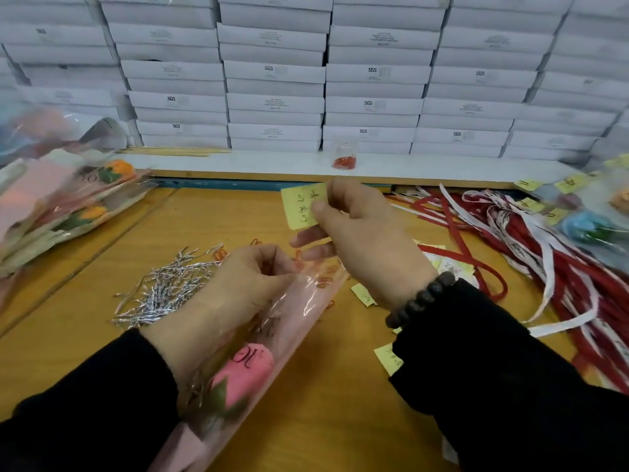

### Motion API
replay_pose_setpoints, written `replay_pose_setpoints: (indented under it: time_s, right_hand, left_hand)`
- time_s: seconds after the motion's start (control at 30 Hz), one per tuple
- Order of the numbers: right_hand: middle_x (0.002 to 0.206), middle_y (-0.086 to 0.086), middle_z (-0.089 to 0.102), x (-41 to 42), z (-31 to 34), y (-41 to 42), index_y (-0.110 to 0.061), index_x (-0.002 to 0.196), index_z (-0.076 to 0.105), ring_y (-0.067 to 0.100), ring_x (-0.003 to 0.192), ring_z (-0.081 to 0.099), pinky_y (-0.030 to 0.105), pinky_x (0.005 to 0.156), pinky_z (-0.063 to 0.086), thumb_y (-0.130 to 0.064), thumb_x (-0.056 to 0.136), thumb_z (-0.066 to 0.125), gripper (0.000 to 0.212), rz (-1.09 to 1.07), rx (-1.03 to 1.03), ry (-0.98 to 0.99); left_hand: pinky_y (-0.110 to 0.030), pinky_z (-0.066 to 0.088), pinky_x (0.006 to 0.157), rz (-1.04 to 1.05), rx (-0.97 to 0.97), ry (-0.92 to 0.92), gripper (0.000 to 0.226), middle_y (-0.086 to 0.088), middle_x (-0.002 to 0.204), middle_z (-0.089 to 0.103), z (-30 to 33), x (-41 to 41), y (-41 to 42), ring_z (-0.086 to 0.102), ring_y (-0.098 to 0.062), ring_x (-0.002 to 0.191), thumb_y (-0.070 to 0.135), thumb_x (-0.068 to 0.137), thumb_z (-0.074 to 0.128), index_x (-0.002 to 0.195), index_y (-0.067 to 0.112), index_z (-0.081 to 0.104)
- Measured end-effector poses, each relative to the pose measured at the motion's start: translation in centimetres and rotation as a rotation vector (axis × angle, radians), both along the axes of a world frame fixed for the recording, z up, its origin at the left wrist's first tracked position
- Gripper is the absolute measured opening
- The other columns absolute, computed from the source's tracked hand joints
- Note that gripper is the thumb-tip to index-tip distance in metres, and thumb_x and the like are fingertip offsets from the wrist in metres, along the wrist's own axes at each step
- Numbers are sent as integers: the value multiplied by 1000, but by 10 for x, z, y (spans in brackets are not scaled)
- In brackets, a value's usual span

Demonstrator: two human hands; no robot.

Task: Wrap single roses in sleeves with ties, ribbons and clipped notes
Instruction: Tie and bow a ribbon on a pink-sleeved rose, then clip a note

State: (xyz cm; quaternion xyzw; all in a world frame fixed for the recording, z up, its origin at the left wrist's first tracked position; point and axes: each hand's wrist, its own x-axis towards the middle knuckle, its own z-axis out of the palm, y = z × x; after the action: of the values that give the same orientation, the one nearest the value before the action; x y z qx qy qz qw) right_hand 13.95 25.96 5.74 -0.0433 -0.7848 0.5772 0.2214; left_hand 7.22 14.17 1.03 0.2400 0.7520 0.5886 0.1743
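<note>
Sleeved rose [243, 376], wooden table [337, 386], stacked boxes [275, 73].

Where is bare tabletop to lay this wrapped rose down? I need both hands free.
Bare wood lies between the stacked wrapped roses and the silver ties, and before the ties, left of the left hand. Crowded: the ribbons and yellow notes on the right.

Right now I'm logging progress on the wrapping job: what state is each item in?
Pink rose: inside its sleeve, untied.
Sleeve: held by the left hand.
Yellow note: pinched in the right hand, not clipped.
Silver ties: loose pile.
Ribbons: tangled heap.
Paper clip bag: on the ledge.
</note>
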Motion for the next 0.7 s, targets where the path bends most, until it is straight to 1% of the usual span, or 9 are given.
replay_pose_setpoints:
  time_s: [0.1, 0.17, 0.23, 0.27, 0.37, 0.43, 0.53, 0.6, 0.7]
  right_hand:
    - [81, 9, 57, -1, -1, 2, -6, 84, 49, 17, 67, 69, 28, 56, 58, -8, 97, 40, 16, 29, 73, -1]
    - [76, 9, 60, 0, -7, 4, -10, 77, 49, 20, 67, 70, 36, 62, 59, -7, 97, 42, 21, 72, 103, -100]
    - [80, 18, 65, 0, -18, 8, -8, 82, 53, 20, 64, 68, 44, 67, 57, -7, 97, 43, 18, 80, 131, -229]
    - [82, 20, 65, -1, -23, 11, -8, 84, 54, 19, 62, 66, 43, 66, 56, -7, 97, 42, 18, 72, 121, -275]
    - [79, 18, 65, -3, -34, 18, -12, 82, 54, 15, 54, 61, 27, 53, 55, -7, 98, 39, 22, 50, 86, -329]
    - [75, 14, 64, -5, -38, 22, -14, 87, 55, 12, 51, 60, 23, 48, 53, -8, 98, 40, 19, 25, 78, -318]
    - [69, 8, 59, -9, -41, 28, -17, 95, 55, 4, 41, 54, 20, 41, 46, -7, 96, 46, 14, -47, 14, -245]
    - [71, 3, 57, -12, -42, 31, -17, 97, 56, -1, 41, 52, 14, 41, 42, -6, 92, 53, 13, -136, 26, -134]
    - [70, -3, 57, -14, -42, 32, -24, 86, 56, -3, 47, 54, 12, 46, 44, -5, 89, 57, 19, -191, 45, -13]
  left_hand:
    - [-12, 39, 45, -3, -38, 74, 13, -2, 59, 55, 1, -3, -2, 49, -5, 46, -6, 78, 66, 73, 2, 58]
    - [-15, 42, 51, -2, -49, 79, 9, -10, 70, 58, 1, -6, -3, 52, -12, 58, -8, 78, 66, 86, -8, 60]
    - [-18, 42, 52, -30, -25, 36, 12, -15, 75, 60, 2, -8, -3, 53, -15, 60, -8, 78, 65, 89, -10, 61]
    - [-17, 42, 49, -41, -8, 13, 8, -14, 72, 60, 2, -9, -3, 53, -13, 56, -7, 78, 65, 85, -8, 61]
    - [-16, 42, 45, -45, 56, -89, 8, -6, 61, 60, -1, -9, -2, 52, -8, 47, -3, 77, 68, 72, 2, 63]
    - [-23, 47, 52, -43, 146, -202, 9, -6, 62, 63, -7, -9, -1, 56, -14, 52, 3, 73, 70, 68, 6, 64]
    - [-22, 47, 48, -69, 238, -288, 12, -8, 61, 63, -10, -7, -1, 56, -15, 50, 17, 67, 71, 65, 7, 65]
    - [-25, 46, 51, -61, 252, -274, 15, -12, 65, 62, -11, -8, 0, 54, -17, 53, 21, 63, 72, 65, 7, 66]
    - [-24, 44, 59, -64, 240, -190, 7, -11, 72, 63, -11, -6, 1, 55, -15, 60, 15, 66, 73, 63, 11, 68]
